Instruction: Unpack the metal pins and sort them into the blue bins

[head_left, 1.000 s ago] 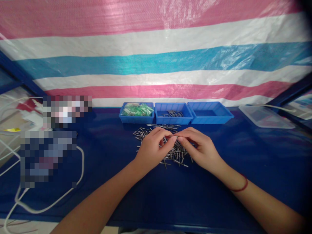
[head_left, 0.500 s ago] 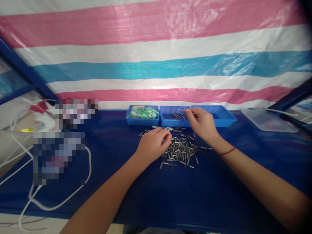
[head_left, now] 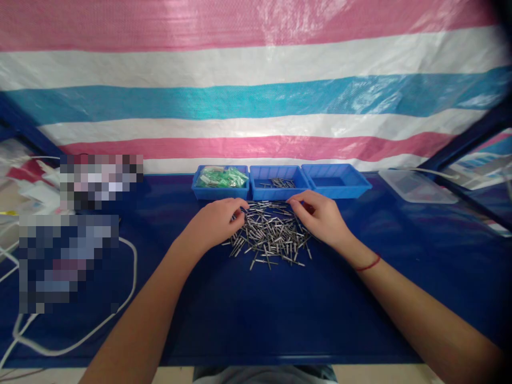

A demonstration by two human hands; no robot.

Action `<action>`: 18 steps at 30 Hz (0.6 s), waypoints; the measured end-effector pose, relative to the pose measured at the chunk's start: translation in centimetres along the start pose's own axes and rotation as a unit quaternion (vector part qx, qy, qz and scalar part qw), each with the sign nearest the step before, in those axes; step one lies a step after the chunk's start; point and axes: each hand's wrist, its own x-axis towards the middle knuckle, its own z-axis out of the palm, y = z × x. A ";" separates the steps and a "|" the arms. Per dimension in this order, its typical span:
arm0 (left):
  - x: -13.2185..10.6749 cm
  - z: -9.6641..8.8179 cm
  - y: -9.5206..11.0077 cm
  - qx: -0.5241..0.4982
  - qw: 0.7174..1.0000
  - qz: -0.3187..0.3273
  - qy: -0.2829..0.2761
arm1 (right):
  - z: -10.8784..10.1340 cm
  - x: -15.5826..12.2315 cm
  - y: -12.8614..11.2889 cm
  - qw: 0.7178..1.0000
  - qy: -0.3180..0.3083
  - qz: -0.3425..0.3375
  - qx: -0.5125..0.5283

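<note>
Your right hand (head_left: 320,217) had moved back from the rectangular blue plastic middle bin (head_left: 276,194), and your left hand (head_left: 212,221) had shifted leftward. Both were at the far edge of the slim silver metal pins (head_left: 274,234), heaped on the dark-blue tabletop (head_left: 280,314). Your left grip stood narrowly apart; whether your right fingertips pinched a pin could not be determined.

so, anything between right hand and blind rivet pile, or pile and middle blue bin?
Nothing visible between the right hand and the blind rivet pile; its fingers are at the pile's far right edge. Toward the middle blue bin, only the bin's own front wall rises.
</note>
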 end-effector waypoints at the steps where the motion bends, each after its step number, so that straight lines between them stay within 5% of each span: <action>1: 0.0 -0.1 -0.2 0.000 1.000 0.003 -0.009 | 0.1 -0.1 0.1 1.000 -0.008 0.001 0.006; 8: -0.5 -0.9 -0.7 -0.004 0.998 -0.013 -0.061 | -0.1 -0.2 -0.1 0.999 -0.037 -0.010 0.026; 18: 0.1 0.8 -1.0 0.014 0.995 0.014 -0.102 | -0.1 -0.5 -0.6 0.996 -0.079 -0.045 0.014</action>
